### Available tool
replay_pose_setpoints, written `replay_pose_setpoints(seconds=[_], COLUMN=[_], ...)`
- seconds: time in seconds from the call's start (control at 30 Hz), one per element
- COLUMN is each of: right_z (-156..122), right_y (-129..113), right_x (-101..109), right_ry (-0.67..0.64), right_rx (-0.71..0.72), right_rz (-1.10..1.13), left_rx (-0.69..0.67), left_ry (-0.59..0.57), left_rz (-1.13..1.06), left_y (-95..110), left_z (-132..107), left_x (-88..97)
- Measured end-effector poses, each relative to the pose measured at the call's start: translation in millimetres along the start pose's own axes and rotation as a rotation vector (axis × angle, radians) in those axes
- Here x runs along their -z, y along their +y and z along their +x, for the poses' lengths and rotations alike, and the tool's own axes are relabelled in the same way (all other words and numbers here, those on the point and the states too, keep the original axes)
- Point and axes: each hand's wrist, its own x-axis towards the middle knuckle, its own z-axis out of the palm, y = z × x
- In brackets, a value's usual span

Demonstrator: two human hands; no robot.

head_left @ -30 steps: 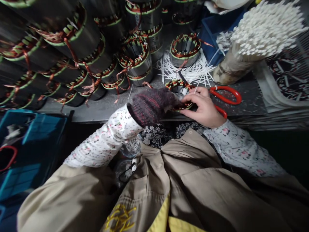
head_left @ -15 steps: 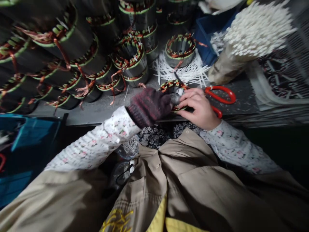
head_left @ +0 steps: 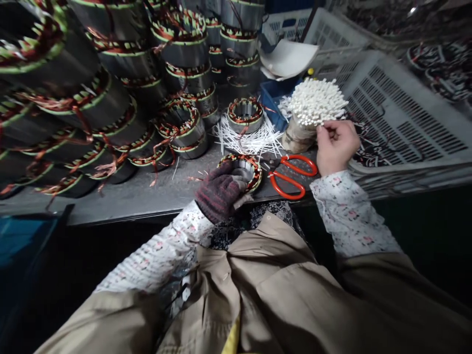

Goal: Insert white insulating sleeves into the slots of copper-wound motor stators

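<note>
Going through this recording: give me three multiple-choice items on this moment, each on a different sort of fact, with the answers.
1. What does the gloved left hand touch?
A) the scissors
B) a copper-wound stator
C) a blue crate

2. What colour are the scissors' handles?
A) blue
B) white
C) red

3. How is the right hand?
A) bare, beside a bundle of white sticks
B) gloved
C) gripping the scissors

Answers:
1 B, the glove's fingers sit on the stator's rim.
2 C, both loops show red.
3 A, bare skin shows, with the fingers next to the bundle.
</note>
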Motion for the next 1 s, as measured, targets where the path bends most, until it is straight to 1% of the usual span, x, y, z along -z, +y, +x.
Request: replay_pose_setpoints(seconds=[0.07,0.1,0.17,0.23,0.33,0.4,0.47,0.53,0.6,0.7,0.8,0.9,1.0], right_z=[-6,-9,-16,-22,-32,-42,-54,-67,-79,-94,-105,-107,-105], right_y=[-3,-6,-17,-33,-63,-82,-93,-97,-98,-94,-91,-91,-94], right_x=[7,9,11,14,25,34,41,46,51,57,61,67,70], right_ry=[0.021,0.038,0.058,0.090,0.110,0.008,-0.142,-0.289,-0.385,-0.437,-0.467,-0.499,-0.554], right_rx=[0.095,0.098,0.050,0.010,0.048,0.139,0.293,0.420,0.475,0.455,0.412,0.397,0.376], right_rz=[0.055,0.111,0.230,0.279,0.262,0.261,0.269,0.307,0.373,0.444,0.448,0.440,0.376], left_rx=[0.057,0.082,0.128,0.151,0.123,0.102,0.117,0.144,0.166,0.202,0.244,0.305,0.344], left_ry=[0.016,0.027,0.069,0.110,0.142,0.145,0.125,0.120,0.136,0.137,0.115,0.054,0.010], left_rz=[0.006,0.012,0.017,0.013,0.035,0.050,0.046,0.039,0.051,0.081,0.133,0.184,0.162], left_y=[6,8,10,11,14,15,15,16,19,25,28,29,29], left_z=[-3,-4,-5,-4,0,3,4,5,4,3,1,0,1], left_x=[-4.7,-7.3,-11.8,-13.9,-11.7,-10.2,-10.9,-12.7,-14.1,-15.4,-16.1,-14.8,-13.4])
